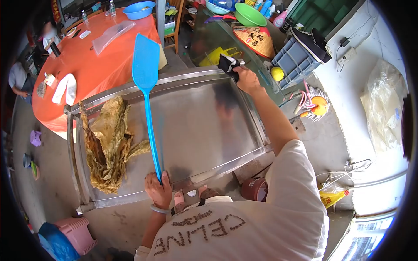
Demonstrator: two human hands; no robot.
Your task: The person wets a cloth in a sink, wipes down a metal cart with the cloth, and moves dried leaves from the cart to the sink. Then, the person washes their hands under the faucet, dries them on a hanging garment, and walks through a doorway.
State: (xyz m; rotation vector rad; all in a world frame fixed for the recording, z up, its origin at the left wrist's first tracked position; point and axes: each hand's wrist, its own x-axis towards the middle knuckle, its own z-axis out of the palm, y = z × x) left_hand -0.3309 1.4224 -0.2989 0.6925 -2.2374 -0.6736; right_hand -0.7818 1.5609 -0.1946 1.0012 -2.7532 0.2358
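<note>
My left hand [158, 190] is closed around the thin handle of a blue fly swatter [146, 65], whose flat head points away over the far edge of a stainless-steel table [196, 126]. At the table's far right corner, my right hand [248, 80] grips a black packet [228, 63] with white showing at its top; its exact kind is unclear. A crumpled heap of brownish-yellow dried leaves [109, 143] lies on the left part of the metal surface, left of the swatter's handle. One strand of it reaches toward the handle.
Beyond stands a round table with an orange cloth [104, 65], carrying bottles and a blue basin [138, 9]. To the right are a glass-topped table with a green basin [250, 15], a grey crate [300, 58] and a yellow ball [277, 73]. A pink stool [76, 235] is lower left.
</note>
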